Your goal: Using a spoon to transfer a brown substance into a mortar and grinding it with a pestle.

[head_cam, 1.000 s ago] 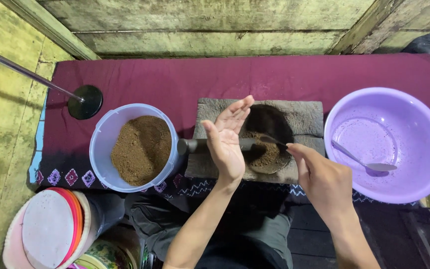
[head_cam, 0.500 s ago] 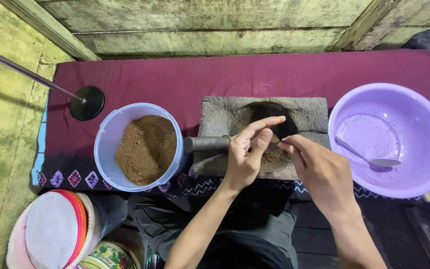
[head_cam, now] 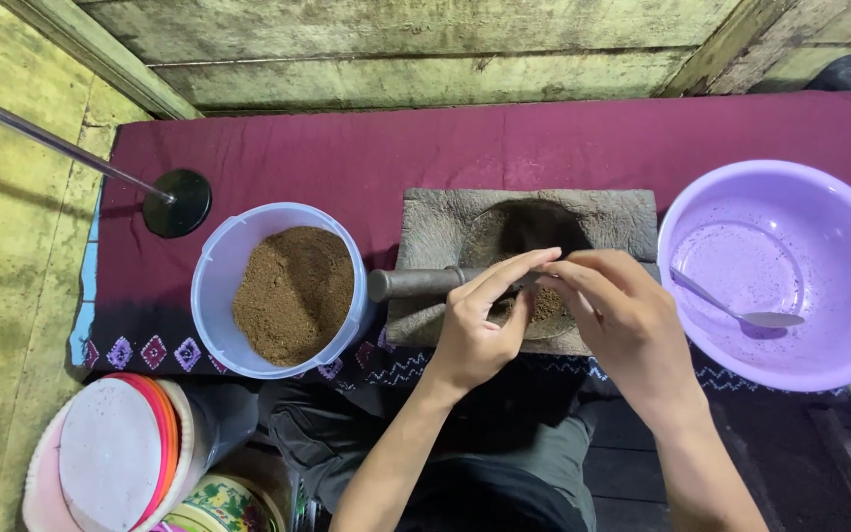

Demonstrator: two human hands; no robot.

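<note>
My left hand (head_cam: 480, 325) and my right hand (head_cam: 622, 320) meet over a grey stone grinding slab (head_cam: 435, 222) on the maroon cloth. The left fingers stretch straight out above a stone roller (head_cam: 411, 284) that lies across the slab. The bunched right fingertips touch the left fingertips. Neither hand visibly grips anything. Brown powder (head_cam: 544, 305) lies in the slab's hollow, partly hidden by the hands. A pale blue tub (head_cam: 211, 296) of brown powder stands just left of the slab.
A purple basin (head_cam: 839, 355) with a metal spoon (head_cam: 741, 313) sits at the right. A thin rod on a round black base (head_cam: 177, 202) stands at the left. Stacked round lids (head_cam: 110, 453) and a patterned tin (head_cam: 224, 504) lie by my knees. A wooden wall runs behind.
My left hand came down from a raised, spread pose to the slab. My right hand moved in until its fingertips met the left fingers.
</note>
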